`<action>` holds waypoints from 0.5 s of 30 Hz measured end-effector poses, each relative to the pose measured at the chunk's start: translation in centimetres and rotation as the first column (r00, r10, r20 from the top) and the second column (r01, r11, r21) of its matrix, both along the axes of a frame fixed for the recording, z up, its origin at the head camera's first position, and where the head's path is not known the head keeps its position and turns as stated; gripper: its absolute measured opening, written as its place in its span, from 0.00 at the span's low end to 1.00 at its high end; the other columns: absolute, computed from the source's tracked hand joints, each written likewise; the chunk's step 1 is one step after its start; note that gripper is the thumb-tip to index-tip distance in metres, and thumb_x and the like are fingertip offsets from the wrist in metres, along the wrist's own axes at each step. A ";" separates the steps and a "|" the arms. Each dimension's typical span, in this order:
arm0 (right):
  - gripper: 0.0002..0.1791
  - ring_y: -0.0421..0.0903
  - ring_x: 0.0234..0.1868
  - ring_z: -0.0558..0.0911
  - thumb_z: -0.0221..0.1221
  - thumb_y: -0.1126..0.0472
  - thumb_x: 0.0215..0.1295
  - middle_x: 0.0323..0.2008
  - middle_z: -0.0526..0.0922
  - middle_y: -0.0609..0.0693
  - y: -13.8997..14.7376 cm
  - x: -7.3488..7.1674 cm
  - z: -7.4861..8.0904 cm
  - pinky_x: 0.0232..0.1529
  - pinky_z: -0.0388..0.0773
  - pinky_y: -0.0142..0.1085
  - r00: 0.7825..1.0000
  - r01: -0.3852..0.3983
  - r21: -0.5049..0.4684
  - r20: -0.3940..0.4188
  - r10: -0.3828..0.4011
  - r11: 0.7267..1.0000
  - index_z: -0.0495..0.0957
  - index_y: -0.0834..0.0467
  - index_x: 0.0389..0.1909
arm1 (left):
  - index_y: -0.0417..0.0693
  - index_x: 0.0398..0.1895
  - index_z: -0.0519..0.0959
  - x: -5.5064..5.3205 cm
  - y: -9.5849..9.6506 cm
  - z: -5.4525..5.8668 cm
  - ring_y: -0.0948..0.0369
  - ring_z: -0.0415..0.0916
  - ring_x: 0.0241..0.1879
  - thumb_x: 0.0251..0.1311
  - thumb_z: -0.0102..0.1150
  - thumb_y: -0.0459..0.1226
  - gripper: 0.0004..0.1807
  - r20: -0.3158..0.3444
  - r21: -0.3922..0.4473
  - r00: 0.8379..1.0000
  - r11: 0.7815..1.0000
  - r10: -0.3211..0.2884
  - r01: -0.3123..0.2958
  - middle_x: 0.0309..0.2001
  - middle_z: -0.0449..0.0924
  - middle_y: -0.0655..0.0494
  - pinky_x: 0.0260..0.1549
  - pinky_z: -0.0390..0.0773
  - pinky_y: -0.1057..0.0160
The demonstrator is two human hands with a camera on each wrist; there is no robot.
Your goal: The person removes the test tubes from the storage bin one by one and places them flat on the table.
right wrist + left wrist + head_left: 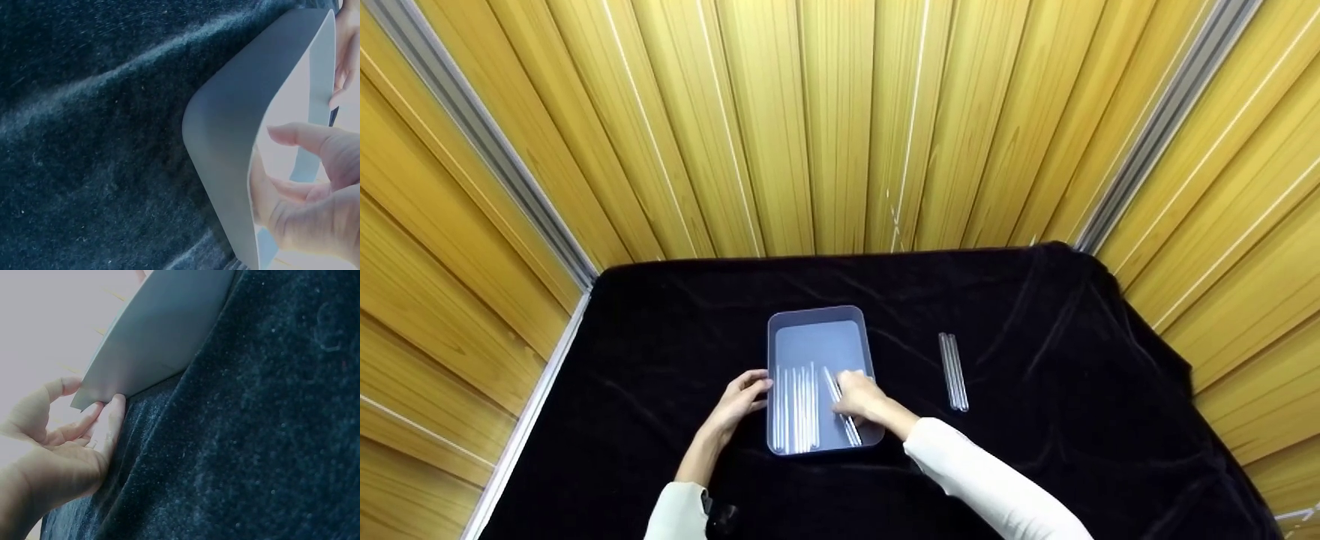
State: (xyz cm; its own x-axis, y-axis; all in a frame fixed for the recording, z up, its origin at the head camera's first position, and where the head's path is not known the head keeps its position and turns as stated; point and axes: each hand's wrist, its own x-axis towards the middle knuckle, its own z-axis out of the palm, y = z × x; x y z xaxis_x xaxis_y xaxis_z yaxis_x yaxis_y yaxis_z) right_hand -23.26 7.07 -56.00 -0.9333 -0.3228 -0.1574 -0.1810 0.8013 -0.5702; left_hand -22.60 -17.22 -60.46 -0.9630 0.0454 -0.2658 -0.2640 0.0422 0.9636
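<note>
A translucent blue-grey plastic tray [819,330] lies on dark cloth, with several clear tubes [799,409] lined up along its left half. My left hand [741,397] grips the tray's left wall. In the left wrist view, the thumb is at the rim and the fingertips [117,400] are against the outside. Inside the right part of the tray, my right hand [861,396] holds a small bunch of clear tubes [852,433], set at a slant. The right wrist view shows the right hand's bent fingers [292,134] past the near wall, with the bunch hidden.
To the right of the tray, a few more clear tubes [953,371] lie side by side on the black velvety cloth [1035,450]. Yellow wood-patterned walls [840,127] rise behind and at both sides. A small dark object [724,517] is beside the left sleeve.
</note>
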 end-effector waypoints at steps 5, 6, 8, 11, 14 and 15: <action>0.14 0.51 0.18 0.82 0.68 0.71 0.48 0.22 0.78 0.53 0.4 -0.1 0.4 0.13 0.79 0.33 1.000 0.016 0.012 -0.007 -0.016 1.000 0.70 0.59 0.21 | 0.27 0.63 0.71 -0.1 0.1 0.0 0.53 0.79 0.53 0.69 0.56 0.34 0.24 0.000 0.004 1.000 1.000 -0.009 0.009 0.58 0.76 0.37 0.55 0.83 0.56; 0.14 0.51 0.19 0.83 0.68 0.71 0.48 0.22 0.78 0.53 0.4 -0.2 0.5 0.14 0.79 0.34 1.000 0.017 0.012 -0.006 -0.017 1.000 0.70 0.59 0.21 | 0.27 0.64 0.71 -0.1 0.1 0.1 0.53 0.79 0.53 0.69 0.56 0.34 0.24 0.002 0.003 1.000 1.000 -0.011 0.011 0.58 0.76 0.37 0.55 0.83 0.57; 0.14 0.52 0.19 0.84 0.69 0.71 0.48 0.23 0.79 0.53 0.5 -0.4 0.9 0.15 0.81 0.35 1.000 0.014 0.004 -0.004 -0.014 1.000 0.71 0.59 0.21 | 0.27 0.63 0.71 -0.1 0.0 0.1 0.53 0.79 0.53 0.69 0.56 0.34 0.24 0.002 0.003 1.000 1.000 -0.009 0.009 0.57 0.76 0.36 0.54 0.83 0.56; 0.12 0.54 0.20 0.85 0.69 0.71 0.49 0.23 0.81 0.55 0.5 -0.8 1.6 0.15 0.81 0.34 1.000 0.008 -0.015 -0.004 -0.008 1.000 0.73 0.60 0.22 | 0.26 0.64 0.70 -0.1 -0.1 0.1 0.52 0.78 0.53 0.70 0.55 0.33 0.24 0.000 0.002 1.000 1.000 -0.006 0.006 0.58 0.76 0.36 0.55 0.84 0.55; 0.11 0.54 0.21 0.86 0.70 0.70 0.50 0.23 0.81 0.55 0.6 -1.3 2.4 0.16 0.82 0.34 1.000 0.012 -0.023 0.001 -0.012 1.000 0.75 0.62 0.24 | 0.25 0.65 0.69 -0.1 -0.1 0.2 0.51 0.78 0.55 0.70 0.54 0.33 0.24 -0.007 0.005 1.000 1.000 -0.007 0.007 0.59 0.75 0.34 0.56 0.83 0.52; 0.10 0.53 0.22 0.86 0.71 0.70 0.50 0.23 0.82 0.54 0.7 -1.5 2.7 0.17 0.82 0.34 1.000 0.015 -0.019 -0.005 -0.015 1.000 0.76 0.62 0.25 | 0.25 0.65 0.69 -0.1 -0.1 0.2 0.50 0.78 0.55 0.71 0.54 0.33 0.24 -0.009 0.007 1.000 1.000 -0.008 0.008 0.59 0.74 0.33 0.57 0.83 0.51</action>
